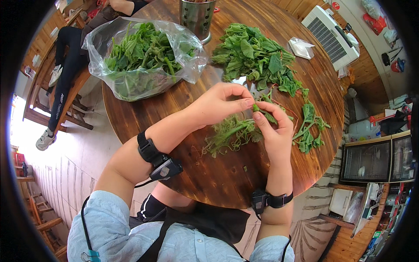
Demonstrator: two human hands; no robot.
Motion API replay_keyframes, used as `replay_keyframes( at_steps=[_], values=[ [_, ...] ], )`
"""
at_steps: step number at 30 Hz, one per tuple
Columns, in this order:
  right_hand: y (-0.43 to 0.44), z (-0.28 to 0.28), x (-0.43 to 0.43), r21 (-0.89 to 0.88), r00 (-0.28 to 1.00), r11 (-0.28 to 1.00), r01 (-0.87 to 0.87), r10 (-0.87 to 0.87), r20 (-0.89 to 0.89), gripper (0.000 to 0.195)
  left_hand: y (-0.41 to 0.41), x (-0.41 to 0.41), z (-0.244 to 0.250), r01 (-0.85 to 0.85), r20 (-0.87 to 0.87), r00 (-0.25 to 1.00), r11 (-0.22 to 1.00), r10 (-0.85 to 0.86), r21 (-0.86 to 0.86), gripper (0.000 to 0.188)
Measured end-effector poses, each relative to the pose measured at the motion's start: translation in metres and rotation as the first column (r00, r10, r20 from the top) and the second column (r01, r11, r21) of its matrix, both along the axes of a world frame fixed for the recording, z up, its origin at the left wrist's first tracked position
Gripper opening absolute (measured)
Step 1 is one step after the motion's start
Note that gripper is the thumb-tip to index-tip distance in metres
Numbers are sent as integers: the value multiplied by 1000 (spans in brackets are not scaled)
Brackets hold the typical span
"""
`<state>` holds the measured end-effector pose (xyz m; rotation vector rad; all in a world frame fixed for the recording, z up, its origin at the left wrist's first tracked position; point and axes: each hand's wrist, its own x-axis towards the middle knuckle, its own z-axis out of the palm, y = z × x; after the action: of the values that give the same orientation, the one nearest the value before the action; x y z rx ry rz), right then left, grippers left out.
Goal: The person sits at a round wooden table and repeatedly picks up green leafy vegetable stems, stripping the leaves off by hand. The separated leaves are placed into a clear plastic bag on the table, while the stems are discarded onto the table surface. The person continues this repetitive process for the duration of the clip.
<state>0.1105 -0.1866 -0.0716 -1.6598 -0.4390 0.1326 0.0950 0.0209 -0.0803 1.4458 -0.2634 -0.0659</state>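
Both hands meet over the table, pinching a short green stem (255,107) between them. My left hand (229,100) has thumb and forefinger at its upper end. Just to the right, my right hand (275,126) grips it with thumb and fingertips, which hide part of it. Under the hands lies a tangle of curly pale green tendrils and stems (232,132). Beyond them spreads a heap of leafy green shoots (252,52). A looser leafy sprig (307,126) is to the right of my right hand. More greens (140,49) fill a clear plastic bag (131,90) at the far left.
The round wooden table (209,177) carries a perforated metal utensil holder (196,19) at the back and a white packet (301,48) at the right. A small green scrap (245,168) lies near the front edge. Another person's leg (65,75) shows on a bench at left.
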Motion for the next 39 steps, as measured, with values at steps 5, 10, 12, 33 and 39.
replay_keyframes(
  at_steps=[5, 10, 12, 33, 39],
  values=[
    [5, -2, 0, -226, 802, 947, 228, -51, 595, 27, -1, -3, 9, 12, -173, 984, 995, -29, -97, 17],
    [8, 1, -2, -179, 784, 958, 223, -67, 617, 23, -9, -2, 0, 23, -158, 987, 994, -39, -104, 16],
    [12, 6, -6, -104, 854, 986, 127, -56, 518, 23, -14, -1, -9, -74, 47, 996, 997, 73, 24, 15],
    [-51, -1, 36, 858, 914, 485, 172, 247, -322, 23, -3, -8, 4, -258, 249, 962, 675, 113, 691, 24],
    [-33, 7, 17, 734, 932, 677, 59, 226, -284, 16, -6, -6, 2, -502, 529, 829, 658, 182, 561, 32]
  ],
)
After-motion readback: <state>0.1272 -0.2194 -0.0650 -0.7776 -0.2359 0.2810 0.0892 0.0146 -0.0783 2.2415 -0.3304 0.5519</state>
